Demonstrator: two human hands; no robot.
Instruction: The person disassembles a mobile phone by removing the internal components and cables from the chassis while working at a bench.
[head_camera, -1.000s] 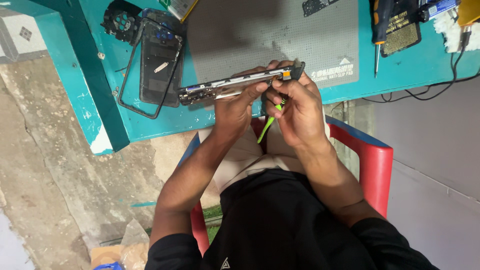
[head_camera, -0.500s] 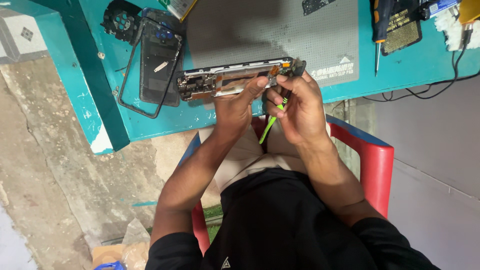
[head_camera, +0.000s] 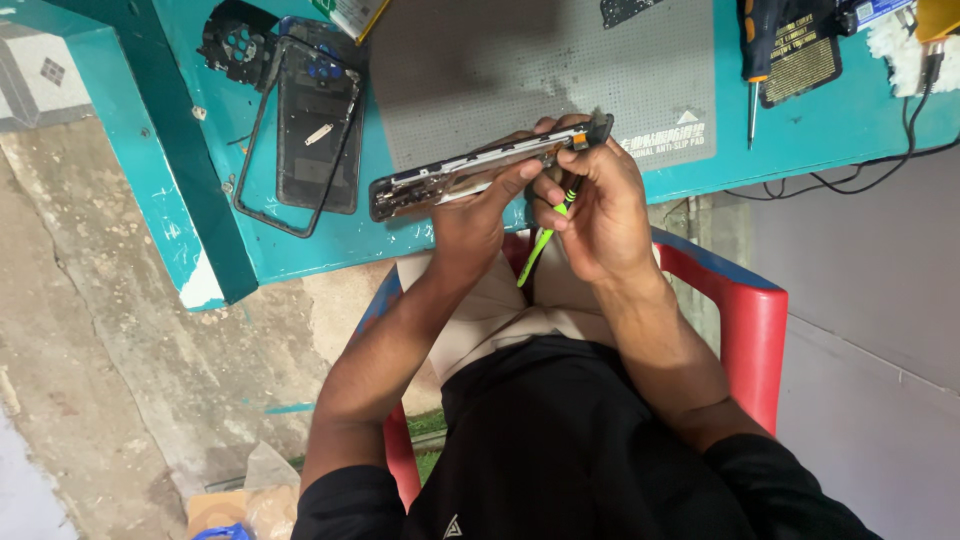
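Note:
My left hand (head_camera: 475, 215) grips an opened phone body (head_camera: 450, 180) by its long edge, holding it on edge just above the table's near rim. Bare circuit parts show at the phone's left end. My right hand (head_camera: 595, 200) pinches a thin green tool (head_camera: 540, 240) and rests its fingertips on the phone's right end, where a small dark part sticks up. The green tool's handle points down toward my lap.
A grey work mat (head_camera: 540, 70) lies on the teal table (head_camera: 300, 250). A removed dark back cover and thin frame (head_camera: 315, 130) lie at the left. A screwdriver (head_camera: 755, 60) and cables (head_camera: 880, 160) sit at the right. I sit in a red chair (head_camera: 745, 320).
The phone has tilted more onto its edge and dropped slightly toward me. Both hands keep their hold.

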